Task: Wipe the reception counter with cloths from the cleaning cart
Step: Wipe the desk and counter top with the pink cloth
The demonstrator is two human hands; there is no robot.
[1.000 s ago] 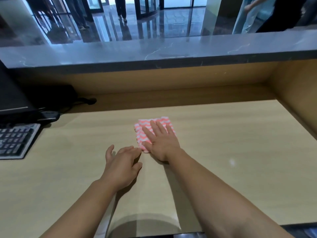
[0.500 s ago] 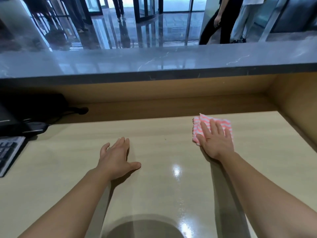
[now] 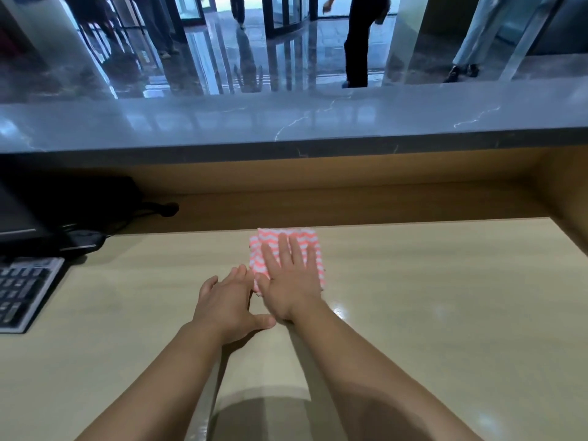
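Flat right hand (image 3: 291, 291) presses cloth (image 3: 269, 235) — left hand (image 3: 226, 303) beside, keyboard (image 3: 22, 291) far left.

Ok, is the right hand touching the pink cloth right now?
Touching. The head view shows the right hand lying flat on the pink cloth, fingers spread across its top.

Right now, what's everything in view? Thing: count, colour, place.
desk top: 1, light wood, foreground
cloth: 1, pink-and-white zigzag, on desk top near its back edge, under right hand
ledge: 1, grey marble, above and behind desk top
keyboard: 1, dark keys in pale frame, left edge, cut off
screen: 1, black, far left, cut off
people: several, legs only, lobby floor beyond ledge
left hand: 1, bare, flat on desk top, just left of cloth
right hand: 1, bare, fingers straight, pressing flat on cloth
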